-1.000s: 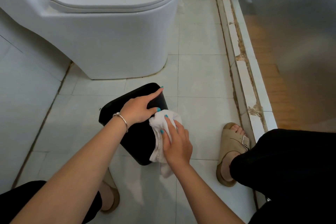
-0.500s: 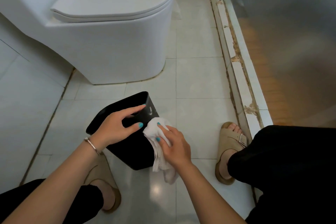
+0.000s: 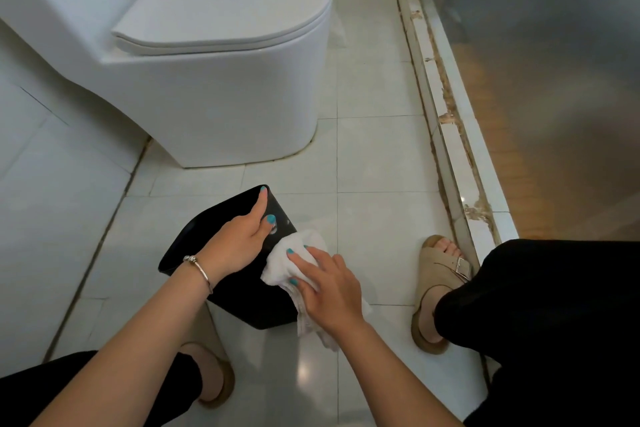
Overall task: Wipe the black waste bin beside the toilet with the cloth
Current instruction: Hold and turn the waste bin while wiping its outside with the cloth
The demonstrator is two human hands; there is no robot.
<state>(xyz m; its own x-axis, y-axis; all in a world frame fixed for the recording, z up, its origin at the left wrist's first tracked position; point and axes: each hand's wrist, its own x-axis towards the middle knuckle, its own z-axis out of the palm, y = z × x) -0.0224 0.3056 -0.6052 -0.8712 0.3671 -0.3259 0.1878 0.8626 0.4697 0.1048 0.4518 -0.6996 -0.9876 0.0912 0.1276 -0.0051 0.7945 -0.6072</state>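
Your right hand (image 3: 329,288) lies on the white cloth (image 3: 294,260) with its fingers spread and only lightly bent, pressing the cloth flat against the near right side of the black waste bin (image 3: 242,295); nothing is pinched, the palm and fingers simply bear down. Part of the cloth bunches above your fingertips, and a loose tail of it hangs below your wrist toward the floor.

Your left hand (image 3: 239,243) rests on top of the bin, fingers straight and laid over its upper edge, the index finger reaching to the far corner and the thumb lying down the side just above the cloth. A silver bracelet (image 3: 199,269) circles that wrist.

The bin sits tilted on the pale tiled floor (image 3: 377,204), its top leaning away from you, just in front of the base of the white toilet (image 3: 225,80) and apart from it. The toilet lid is down.

Either side of the bin you see your feet in tan sandals: the right sandal (image 3: 440,284) stands near the raised tiled curb (image 3: 446,121) that runs along the right, the left sandal (image 3: 211,371) is partly hidden under your left forearm. Black trouser legs (image 3: 540,315) cover your knees at the lower corners. Beyond the curb a frosted panel shows a blurred orange-brown glow.
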